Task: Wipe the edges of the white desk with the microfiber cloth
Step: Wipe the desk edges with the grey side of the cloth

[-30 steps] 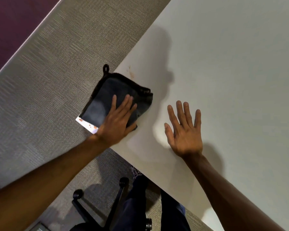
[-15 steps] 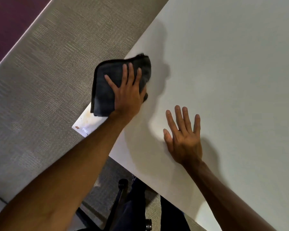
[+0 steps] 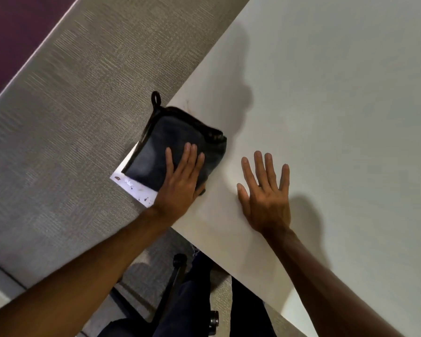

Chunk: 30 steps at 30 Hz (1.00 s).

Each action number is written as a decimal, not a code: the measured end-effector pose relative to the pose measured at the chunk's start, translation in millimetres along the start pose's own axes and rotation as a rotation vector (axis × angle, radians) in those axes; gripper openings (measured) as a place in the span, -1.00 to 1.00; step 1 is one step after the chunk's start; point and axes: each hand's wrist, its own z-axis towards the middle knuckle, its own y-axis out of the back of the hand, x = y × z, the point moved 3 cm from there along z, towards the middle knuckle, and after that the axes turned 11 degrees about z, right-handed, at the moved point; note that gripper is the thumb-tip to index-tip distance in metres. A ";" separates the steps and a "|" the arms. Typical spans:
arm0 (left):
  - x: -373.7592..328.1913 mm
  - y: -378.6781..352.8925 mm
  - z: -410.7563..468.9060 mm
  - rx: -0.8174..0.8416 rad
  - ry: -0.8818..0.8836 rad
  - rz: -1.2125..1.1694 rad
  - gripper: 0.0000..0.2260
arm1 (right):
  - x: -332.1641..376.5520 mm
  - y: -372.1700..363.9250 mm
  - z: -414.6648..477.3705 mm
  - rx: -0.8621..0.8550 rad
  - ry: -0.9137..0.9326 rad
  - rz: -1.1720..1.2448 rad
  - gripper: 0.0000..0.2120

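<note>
White desk, corner stained; left hand presses the microfiber cloth flat over that edge; right hand, spread flat, likely braces.

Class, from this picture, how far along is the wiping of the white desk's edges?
Done: no edge shows as finished. In hand: the left hand presses the dark microfiber cloth flat at the corner of the white desk; the right hand rests flat beside it. Left: brown specks at the corner tip, and apparently the other edges.
</note>
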 end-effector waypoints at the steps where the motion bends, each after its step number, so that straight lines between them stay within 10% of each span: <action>1: -2.5 -0.9 -8.4 0.017 -0.018 0.022 -0.26 | -0.6 -0.5 0.0 0.032 -0.012 -0.005 -0.39; 17: 25.4 12.7 124.0 0.086 0.454 -0.051 -0.44 | -2.4 -2.7 4.0 0.105 -0.036 -0.043 -0.39; 30: -13.7 9.4 -5.4 0.024 0.105 0.091 -0.37 | -4.2 -7.3 0.5 0.032 -0.024 0.014 -0.36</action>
